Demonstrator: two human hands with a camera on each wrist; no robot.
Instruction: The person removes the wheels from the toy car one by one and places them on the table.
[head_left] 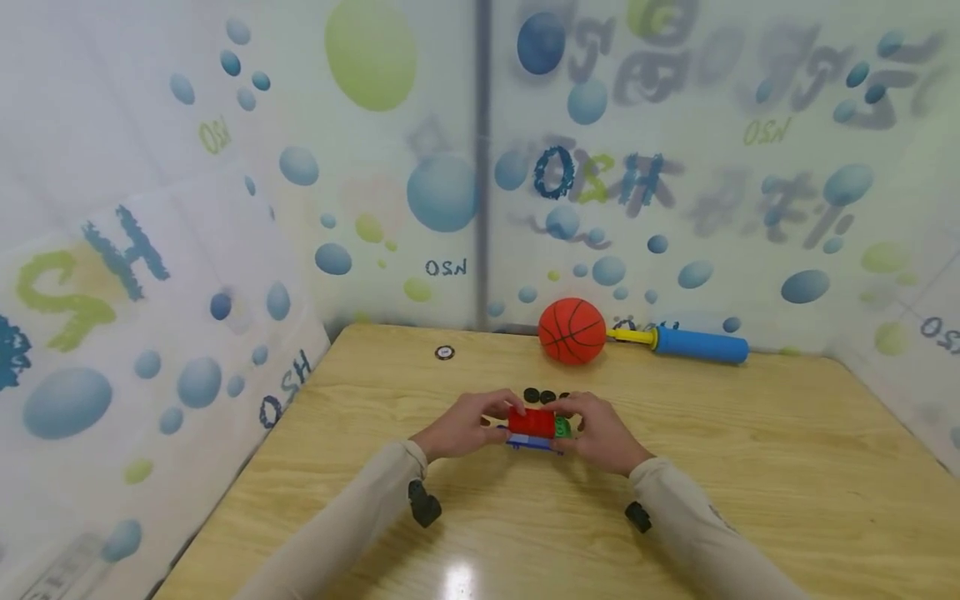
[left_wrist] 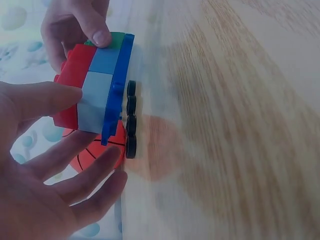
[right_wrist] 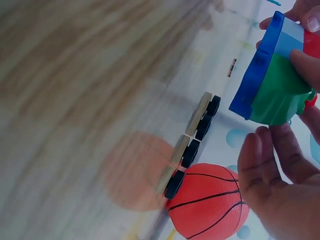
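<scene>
Both hands hold a building-block toy car [head_left: 531, 423] above the table. It has a long blue base [left_wrist: 114, 95], light blue blocks, a green block [right_wrist: 279, 90] at the right end and a red block layer [left_wrist: 76, 70] on top. My left hand [head_left: 468, 425] grips the left end, its thumb across the red and pale blue blocks. At the other end my right hand [head_left: 600, 429] pinches the car, thumb on its near side close to the green block. No wheels show under the base. Several small black wheels [head_left: 548, 397] lie in a row just beyond the hands.
A red basketball [head_left: 572, 332] sits at the back of the wooden table [head_left: 360, 500]. Beside it on the right lies a blue pump [head_left: 701, 344] with a yellow end. A round chip [head_left: 445, 352] lies at the back left. Printed walls [head_left: 390, 167] enclose the table's back and sides.
</scene>
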